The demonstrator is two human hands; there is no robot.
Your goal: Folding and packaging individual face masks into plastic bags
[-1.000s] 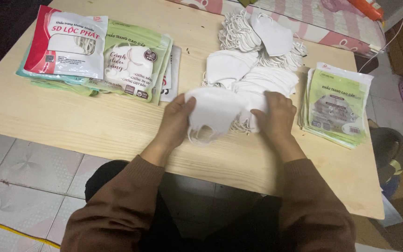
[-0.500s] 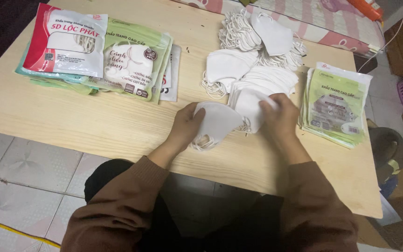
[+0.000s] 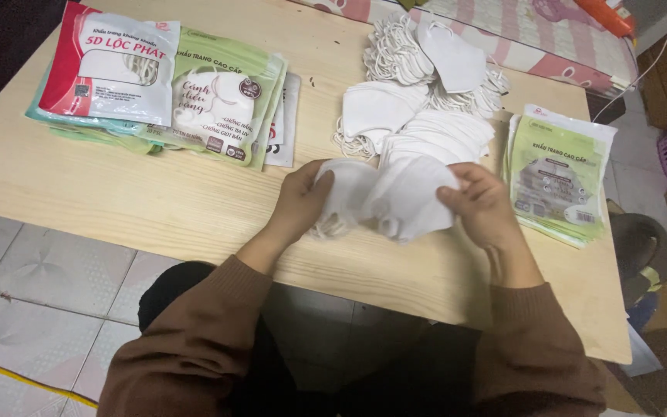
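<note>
- Masks (image 3: 395, 197), white: light, soft, floppy cloth; best pinched at the folded edges.
- Left hand (image 3: 299, 205) and right hand (image 3: 482, 202): fingers clasp the small stack above the bench (image 3: 156, 208).

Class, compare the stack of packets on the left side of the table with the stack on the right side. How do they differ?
The left stack is larger and fanned out, with a red-and-white packet on top; the right stack is smaller, neater, and shows only green-and-white packets. The left stack lies farther from the hands than the right stack. Both are flat printed packets on the wooden table.
</note>
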